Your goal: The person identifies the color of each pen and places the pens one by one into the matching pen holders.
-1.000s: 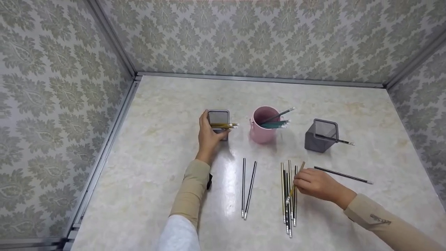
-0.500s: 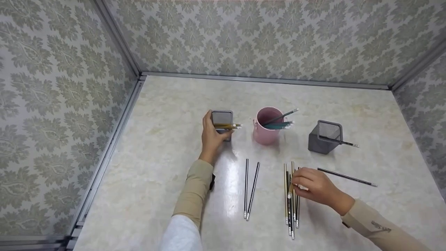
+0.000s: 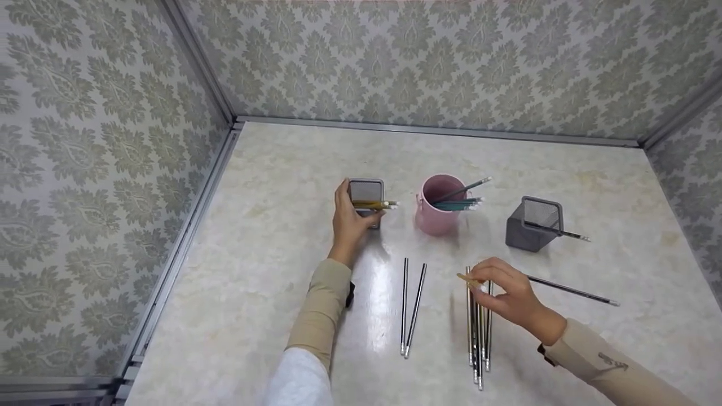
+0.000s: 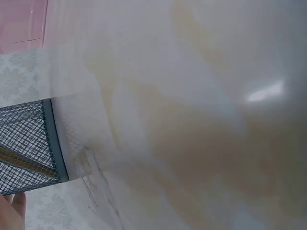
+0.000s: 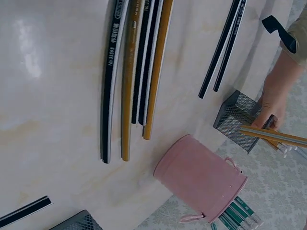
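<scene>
My left hand [image 3: 347, 228] grips the left grey mesh pencil holder [image 3: 366, 190], thumb across its front. Yellow pencils [image 3: 369, 204] lean in it, eraser ends out to the right; the left wrist view shows its mesh wall [image 4: 24, 124] up close. My right hand [image 3: 510, 293] pinches a yellow pencil [image 3: 465, 278] between thumb and fingers, above a bunch of black and yellow pencils [image 3: 479, 349]. One end of that pencil points left; the rest is mostly hidden by the fingers. In the right wrist view, the bunch [image 5: 127, 91] lies side by side.
Between two mesh holders stands a pink bucket [image 3: 437, 220] with green pencils [image 3: 457, 206]. The right mesh holder [image 3: 524, 234] has one black pencil [image 3: 575, 235] in it. A lone black pencil [image 3: 575, 291] lies below it, and two more black pencils [image 3: 414, 310] lie left of the bunch.
My right hand has raised the yellow pencil from the bunch and turned it so one end points left. My left hand keeps its grip on the mesh holder. The head view has shifted slightly.
</scene>
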`<state>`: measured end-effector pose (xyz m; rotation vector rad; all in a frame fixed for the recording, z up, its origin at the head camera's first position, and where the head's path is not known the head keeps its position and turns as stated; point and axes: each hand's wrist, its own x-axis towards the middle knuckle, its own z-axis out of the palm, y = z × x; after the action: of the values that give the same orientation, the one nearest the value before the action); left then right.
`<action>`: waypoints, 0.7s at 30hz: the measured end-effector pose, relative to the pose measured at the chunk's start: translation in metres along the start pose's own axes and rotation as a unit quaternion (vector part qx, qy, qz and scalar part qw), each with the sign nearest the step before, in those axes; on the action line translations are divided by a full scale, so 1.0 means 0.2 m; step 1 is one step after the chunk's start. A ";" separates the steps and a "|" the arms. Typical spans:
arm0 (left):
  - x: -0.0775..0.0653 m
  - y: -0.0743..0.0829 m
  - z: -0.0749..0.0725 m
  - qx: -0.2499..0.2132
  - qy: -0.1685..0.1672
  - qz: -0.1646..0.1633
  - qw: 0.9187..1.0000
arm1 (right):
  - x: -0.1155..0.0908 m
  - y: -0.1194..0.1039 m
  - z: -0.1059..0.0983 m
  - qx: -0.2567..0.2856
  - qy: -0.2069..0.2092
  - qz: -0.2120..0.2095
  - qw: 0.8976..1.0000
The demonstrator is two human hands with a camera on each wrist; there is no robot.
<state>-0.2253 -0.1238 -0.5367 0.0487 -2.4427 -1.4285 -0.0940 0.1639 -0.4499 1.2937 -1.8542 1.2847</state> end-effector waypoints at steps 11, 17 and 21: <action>0.00 0.01 -0.01 0.016 0.000 -0.003 1.000 | 0.00 0.13 0.13 0.008 0.138 0.030 0.990; 0.00 0.01 -0.02 0.014 0.001 -0.013 1.000 | 0.08 0.18 0.23 0.025 0.224 0.050 0.973; -0.01 0.01 0.00 0.023 0.003 -0.011 1.000 | 0.12 0.21 0.28 0.007 0.245 0.090 0.965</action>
<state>-0.2237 -0.1236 -0.5354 0.0901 -2.4770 -1.3778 -0.1371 0.1073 -0.4697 0.7305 -1.6287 1.5476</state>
